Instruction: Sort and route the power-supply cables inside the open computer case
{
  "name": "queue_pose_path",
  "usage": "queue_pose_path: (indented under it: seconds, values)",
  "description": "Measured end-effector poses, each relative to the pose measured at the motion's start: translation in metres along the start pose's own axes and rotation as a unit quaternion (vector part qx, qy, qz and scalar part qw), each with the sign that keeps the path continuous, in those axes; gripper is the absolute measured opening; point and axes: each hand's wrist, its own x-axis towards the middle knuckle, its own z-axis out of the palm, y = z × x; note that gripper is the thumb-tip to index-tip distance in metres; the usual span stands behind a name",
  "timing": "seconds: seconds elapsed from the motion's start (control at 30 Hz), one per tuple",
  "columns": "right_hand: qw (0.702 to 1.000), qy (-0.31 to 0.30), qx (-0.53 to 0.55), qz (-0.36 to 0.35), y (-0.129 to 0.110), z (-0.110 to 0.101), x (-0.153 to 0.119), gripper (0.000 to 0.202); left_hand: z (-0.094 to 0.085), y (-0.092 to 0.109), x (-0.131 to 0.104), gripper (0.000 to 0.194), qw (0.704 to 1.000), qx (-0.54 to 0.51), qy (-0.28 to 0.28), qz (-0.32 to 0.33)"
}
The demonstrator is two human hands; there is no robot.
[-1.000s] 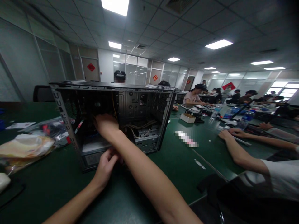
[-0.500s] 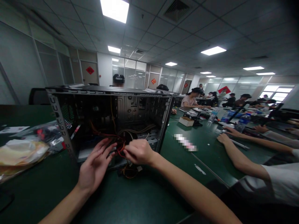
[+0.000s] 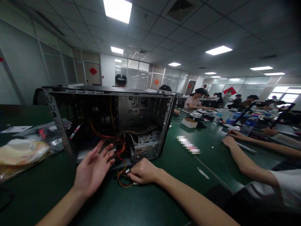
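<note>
An open computer case point(image 3: 108, 91) stands on the green table point(image 3: 150, 204), its inside facing me. Red, orange and yellow cables point(image 3: 121, 147) run from inside it over the front bottom edge, and their connector ends lie on the table. My left hand point(image 3: 91, 169) is palm up with fingers apart at the case's lower front edge, holding nothing. On the table just in front of the case, my right hand point(image 3: 144, 172) has its fingers closed at the cable ends; what lies between the fingertips is hidden.
Left of the case lie plastic bags point(image 3: 25, 153) and a paper. To the right are an open small box point(image 3: 189, 123), water bottles point(image 3: 218, 116), a torn white scrap point(image 3: 203, 172) and another person's hands and arms point(image 3: 242, 157). More people sit farther back.
My right hand has moved down and out of the case opening to the cable ends on the table. My left hand has shifted slightly left and down, turning its palm up more.
</note>
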Motion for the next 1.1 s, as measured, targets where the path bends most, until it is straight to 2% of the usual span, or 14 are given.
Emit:
queue_pose_path:
  seconds: [0.27,0.47,0.93,1.1]
  values:
    - [1.000,-0.004,0.013,0.026,0.008,-0.001,-0.003,0.036,0.001,0.003,0.001,0.023,1.000,-0.024,-0.006,-0.004]
    - [1.000,-0.004,0.008,0.023,0.008,-0.003,-0.003,0.037,0.005,0.005,0.000,0.030,1.000,0.018,0.003,0.009]
    - [1.000,-0.013,0.005,0.020,0.008,-0.005,-0.003,0.038,0.000,0.010,0.005,0.028,1.000,-0.029,0.003,-0.003]
    - [1.000,-0.008,0.004,0.023,0.009,-0.004,-0.003,0.037,-0.006,0.012,0.007,0.033,1.000,-0.024,-0.012,-0.014]
